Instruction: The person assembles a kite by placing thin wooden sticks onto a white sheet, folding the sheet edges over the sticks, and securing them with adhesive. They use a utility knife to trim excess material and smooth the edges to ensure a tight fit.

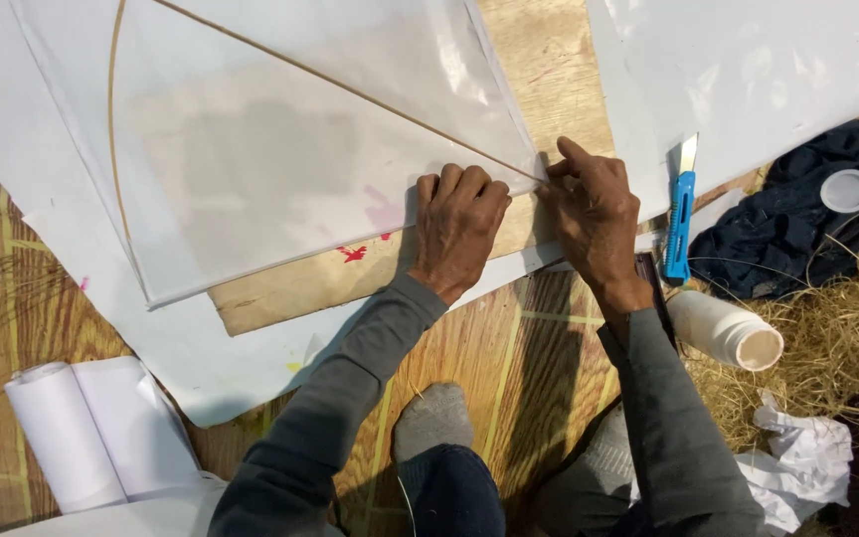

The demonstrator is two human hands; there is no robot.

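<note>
Sock foot (432,418) below; hands (457,225) flat, pressing kite corner (524,171).

Right of the right hand (594,224): blue utility knife (680,221), white plastic bottle (726,331), dark cloth (797,224) crowd the way | Left: rolled white paper (72,433) | Between: bare wooden floor (509,348), grey-socked foot (434,418).

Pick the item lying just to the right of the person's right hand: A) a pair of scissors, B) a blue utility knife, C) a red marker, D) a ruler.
B: a blue utility knife with its blade out lies just beside the right hand on the wooden board.
</note>
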